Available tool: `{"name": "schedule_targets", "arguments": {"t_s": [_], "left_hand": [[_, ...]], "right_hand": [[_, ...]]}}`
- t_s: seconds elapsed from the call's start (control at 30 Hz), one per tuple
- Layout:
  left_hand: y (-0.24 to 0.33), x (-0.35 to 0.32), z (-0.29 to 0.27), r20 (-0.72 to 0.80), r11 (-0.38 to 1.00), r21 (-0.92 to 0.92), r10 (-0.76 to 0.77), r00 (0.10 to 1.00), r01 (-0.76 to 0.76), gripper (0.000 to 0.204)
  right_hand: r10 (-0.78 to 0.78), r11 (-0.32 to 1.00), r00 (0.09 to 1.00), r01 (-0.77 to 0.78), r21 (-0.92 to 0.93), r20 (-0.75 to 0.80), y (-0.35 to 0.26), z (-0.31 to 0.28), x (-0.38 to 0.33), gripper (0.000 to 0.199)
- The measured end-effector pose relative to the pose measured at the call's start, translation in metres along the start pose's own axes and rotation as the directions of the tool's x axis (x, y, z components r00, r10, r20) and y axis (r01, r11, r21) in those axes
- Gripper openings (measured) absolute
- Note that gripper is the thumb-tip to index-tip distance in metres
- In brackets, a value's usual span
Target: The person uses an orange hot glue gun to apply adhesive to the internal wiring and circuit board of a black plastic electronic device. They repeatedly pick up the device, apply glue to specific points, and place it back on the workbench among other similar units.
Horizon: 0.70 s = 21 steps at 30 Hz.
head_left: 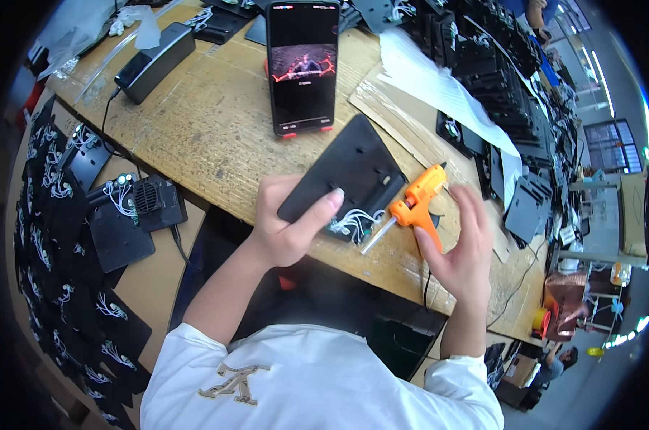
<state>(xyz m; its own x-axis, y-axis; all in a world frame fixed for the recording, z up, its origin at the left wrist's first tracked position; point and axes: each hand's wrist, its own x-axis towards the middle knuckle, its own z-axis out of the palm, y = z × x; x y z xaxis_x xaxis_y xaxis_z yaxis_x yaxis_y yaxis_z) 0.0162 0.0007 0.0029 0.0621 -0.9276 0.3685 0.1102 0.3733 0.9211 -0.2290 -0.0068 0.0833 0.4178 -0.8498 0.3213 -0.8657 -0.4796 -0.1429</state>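
I find the left hand raised at the near edge of the worktop, its forearm slanting inward. The thumb lies across the upper face of a black panel, the other fingers pass beneath, and the grip is firm. The panel is tilted, with white wires at its near end. I record the right hand with forearm nearly straight ahead, thumb and fingers widely parted in a curve beside an orange glue gun; I cannot tell whether the thumb touches its handle. The gun is just right of the panel. A phone stands upright toward the worktop's far edge.
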Motion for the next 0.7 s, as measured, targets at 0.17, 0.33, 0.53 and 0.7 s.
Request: {"name": "schedule_targets", "arguments": {"t_s": [0.17,0.33,0.53,0.7], "left_hand": [[0.0,0.002,0.008,-0.007,0.986,0.16,0.055,0.998,-0.053,0.015],[-0.002,0.002,0.007,-0.045,0.983,0.18,0.034,0.998,-0.025,0.016],[-0.004,0.007,0.012,-0.067,0.998,0.055,0.003,0.998,0.001,0.019],[-0.015,0.001,0.013,-0.151,0.997,-0.061,-0.048,0.987,0.039,0.019]], "right_hand": [[0.038,0.993,0.969,-0.01,-0.114,0.245,0.018,0.017,-0.011,0.048],[0.323,0.93,0.919,-0.352,0.101,0.227,0.048,0.008,-0.002,0.036],[0.172,0.069,0.906,-0.404,0.912,0.388,0.067,0.037,-0.03,0.065],[0.02,-0.052,0.89,-0.453,0.89,0.455,0.06,0.053,-0.048,0.076]]}}
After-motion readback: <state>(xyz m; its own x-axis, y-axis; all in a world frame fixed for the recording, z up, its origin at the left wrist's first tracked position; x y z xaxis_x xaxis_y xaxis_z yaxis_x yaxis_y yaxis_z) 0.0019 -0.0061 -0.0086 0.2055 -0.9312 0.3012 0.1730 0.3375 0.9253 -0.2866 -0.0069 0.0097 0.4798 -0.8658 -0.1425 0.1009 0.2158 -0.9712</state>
